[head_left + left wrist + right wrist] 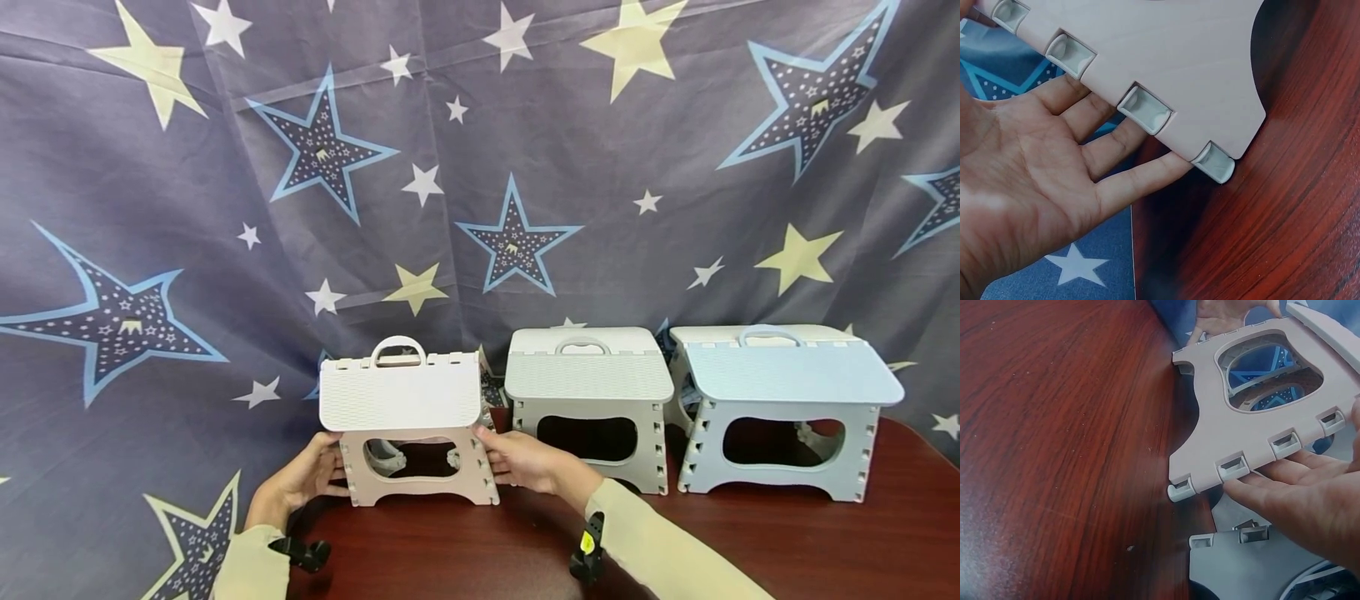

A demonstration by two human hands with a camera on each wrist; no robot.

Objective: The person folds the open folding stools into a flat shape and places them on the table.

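A pale pink folding step stool (420, 479) with a textured seat and a carry handle on top stands upright on the table at the left. My left hand (306, 477) holds its left side, the thumb near the seat's edge and the fingers reaching behind the hinged edge, as the left wrist view of the hand (1041, 156) shows. On the opposite side my right hand (528, 460) grips the stool's edge, its thumb by the seat corner. In the right wrist view, the fingers of this hand (1310, 487) pass behind the hinged leg panel (1210, 440).
A grey-green folding stool (588, 379) stands just right of the pink one, behind my right forearm. Further right is a light blue stool (795, 375). All stand on a dark red wooden table (450, 558) before a star-patterned cloth (420, 100).
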